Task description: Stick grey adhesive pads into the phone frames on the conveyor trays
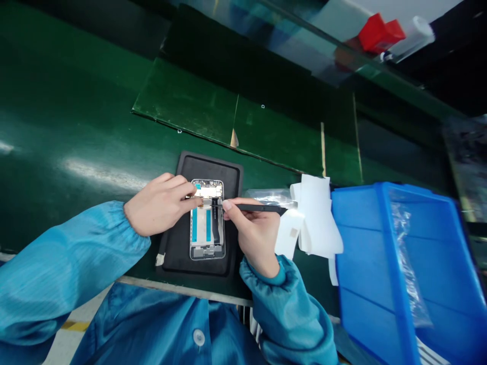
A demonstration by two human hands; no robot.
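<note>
An opened smartphone lies on a black padded mat, its circuit board at the top and blue strips in the frame below. My left hand reaches over its upper left side, with thumb and fingers drawn together near the board; anything small between them is hidden. In my right hand are black tweezers, held almost level. Their thin tip points left, at a black flex cable just below the board. Whether the tip touches the cable I cannot tell.
Right of the mat lie white paper sheets and a clear plastic bag. A blue bin holding clear plastic stands farther right. Green boards cover the bench behind. A red object sits on the shelf at upper right.
</note>
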